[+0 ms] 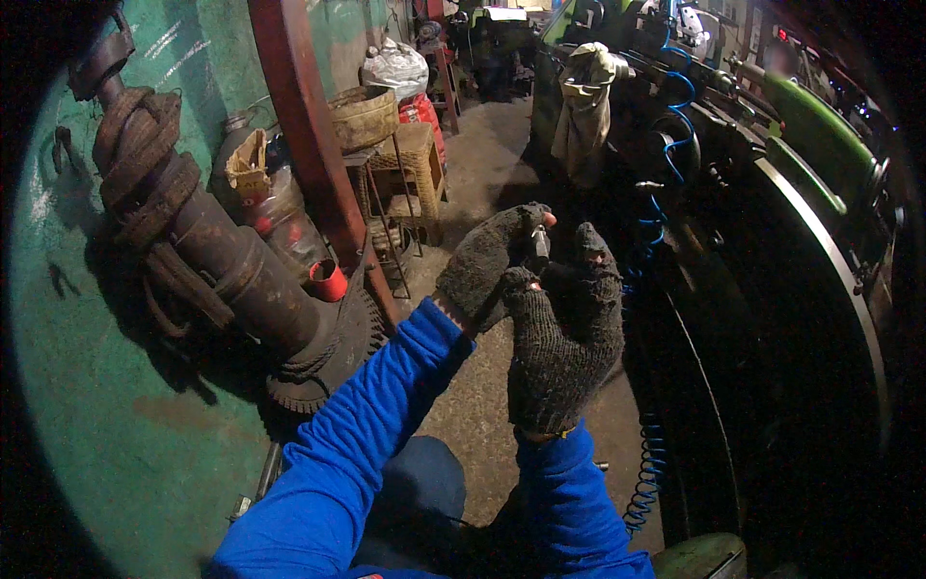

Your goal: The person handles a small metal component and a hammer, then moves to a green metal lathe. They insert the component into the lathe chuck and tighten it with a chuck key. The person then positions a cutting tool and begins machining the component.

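Note:
Both my hands are raised close together in front of me, in dark grey knitted gloves with bare fingertips showing. My left hand (482,265) pinches a small silvery metal piece (541,241) at its fingertips; its exact kind is too small to tell. Just below and to the right, my right hand (562,347) is curled, thumb tip close to the lower end of that piece and index finger bent up on the other side. The space between this thumb and finger is dark, so whatever they hold is hidden.
Right of me stands a large dark and green machine (810,145) with a blue coiled hose (659,207) and a hanging cloth (584,106). On the left are a rusty heavy shaft (231,241), a red-brown post (318,125), a red cup (328,280) and a wicker stool (415,164).

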Tool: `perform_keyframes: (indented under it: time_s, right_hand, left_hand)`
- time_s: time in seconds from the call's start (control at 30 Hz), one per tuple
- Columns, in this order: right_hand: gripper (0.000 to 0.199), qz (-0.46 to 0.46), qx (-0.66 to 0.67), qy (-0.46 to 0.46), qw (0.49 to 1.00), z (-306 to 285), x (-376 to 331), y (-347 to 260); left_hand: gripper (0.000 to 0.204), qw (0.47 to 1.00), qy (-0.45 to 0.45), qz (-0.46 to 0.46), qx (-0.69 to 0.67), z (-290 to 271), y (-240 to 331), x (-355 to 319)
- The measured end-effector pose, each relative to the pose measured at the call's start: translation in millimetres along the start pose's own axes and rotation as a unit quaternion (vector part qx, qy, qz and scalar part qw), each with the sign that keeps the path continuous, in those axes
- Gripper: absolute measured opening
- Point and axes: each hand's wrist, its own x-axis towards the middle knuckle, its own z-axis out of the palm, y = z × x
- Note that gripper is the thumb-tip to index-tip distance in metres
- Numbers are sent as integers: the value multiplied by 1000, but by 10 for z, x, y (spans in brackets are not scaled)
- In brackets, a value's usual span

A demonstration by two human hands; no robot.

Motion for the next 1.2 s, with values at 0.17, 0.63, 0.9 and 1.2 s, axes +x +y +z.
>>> perform_keyframes:
  time_s: [0.17, 0.63, 0.9, 1.2]
  right_hand:
    - [67, -18, -22, -3, 1000, -22, -9, 54]
    - [64, -1, 2, -39, 999, -26, 33, 42]
    - [64, -1, -24, -37, 999, -31, 17, 31]
    - [64, 8, -24, -45, 999, -48, 40, 29]
  left_hand:
    - [50, 999, -7, 13, -46, 0, -52, 18]
    - [60, 984, -18, 84, 157, -90, -79, 77]
    - [53, 998, -35, 53, 10, -32, -49, 21]
    - [38, 996, -5, -74, -51, -123, -71, 82]
